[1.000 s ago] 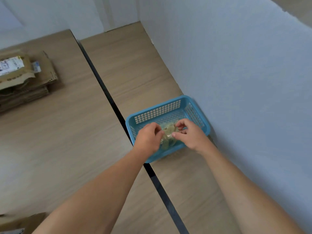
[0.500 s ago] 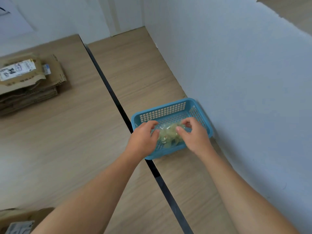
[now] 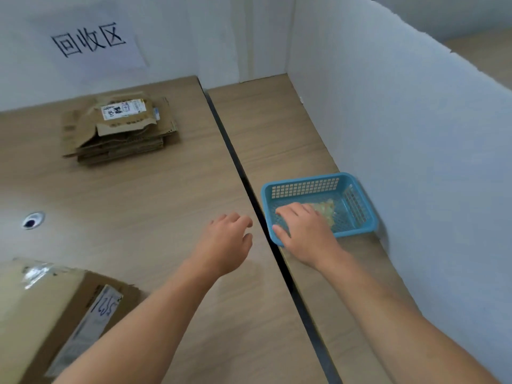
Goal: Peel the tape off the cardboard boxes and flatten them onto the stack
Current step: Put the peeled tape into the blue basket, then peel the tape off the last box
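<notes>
Near me and well to the left of my left hand stands a taped cardboard box (image 3: 41, 314), cut off by the frame edge. Its label is blurred and only blue handwritten marks show. Beyond it there is a round cable port (image 3: 32, 220) in the table (image 3: 138, 203). Far ahead and left of my left fingers lies the stack of flattened cardboard (image 3: 119, 131), with a white label on top whose print is too small to read. A paper sign (image 3: 88, 41) hangs on the wall behind it. My left hand (image 3: 224, 245) hovers palm down over the table, fingers loosely curled, holding nothing. Just right of it runs the dark gap (image 3: 243, 173) between the two tabletops. My right hand (image 3: 302, 234) lies over the near left corner of the blue basket (image 3: 360, 189), thumb along the near rim, fingers loosely spread inside, gripping nothing that shows. The crumpled tape (image 3: 325, 207) lies in the basket just beyond my knuckles, partly hidden by the hand; I cannot tell whether they touch. Right of the basket stands a white partition (image 3: 415, 134).
</notes>
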